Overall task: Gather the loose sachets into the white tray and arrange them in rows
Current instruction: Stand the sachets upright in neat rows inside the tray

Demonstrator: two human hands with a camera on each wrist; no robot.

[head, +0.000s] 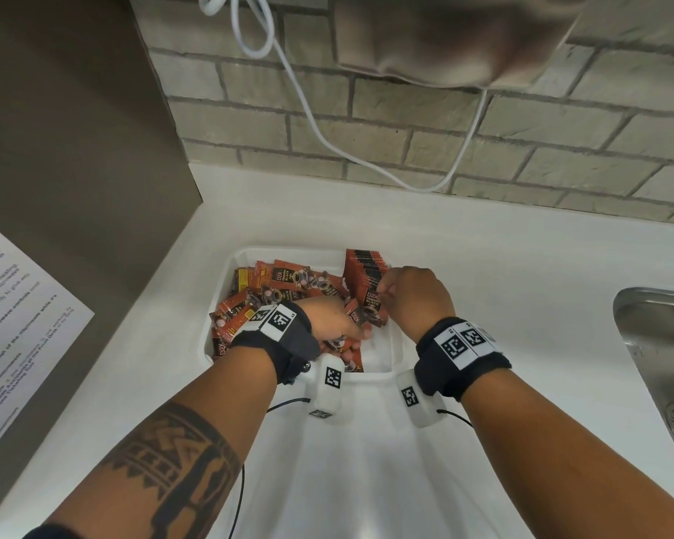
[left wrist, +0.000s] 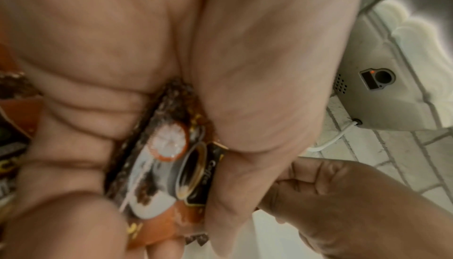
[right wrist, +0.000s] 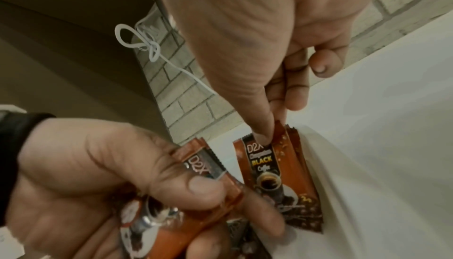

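A white tray (head: 288, 252) sits on the white counter. Several loose orange-brown coffee sachets (head: 273, 289) lie piled in its left half. A row of upright sachets (head: 366, 266) stands along its right wall. My left hand (head: 357, 330) grips a small bundle of sachets (left wrist: 166, 166) between thumb and fingers, low over the tray's middle. My right hand (head: 386, 292) pinches the top edge of the front sachet (right wrist: 267, 168) of the row between thumb and forefinger. The two hands are almost touching.
A steel sink (head: 662, 344) is set into the counter at the right. A white cable (head: 327, 142) hangs down the brick wall behind the tray. A brown panel (head: 74, 149) with a printed sheet (head: 16, 324) stands on the left.
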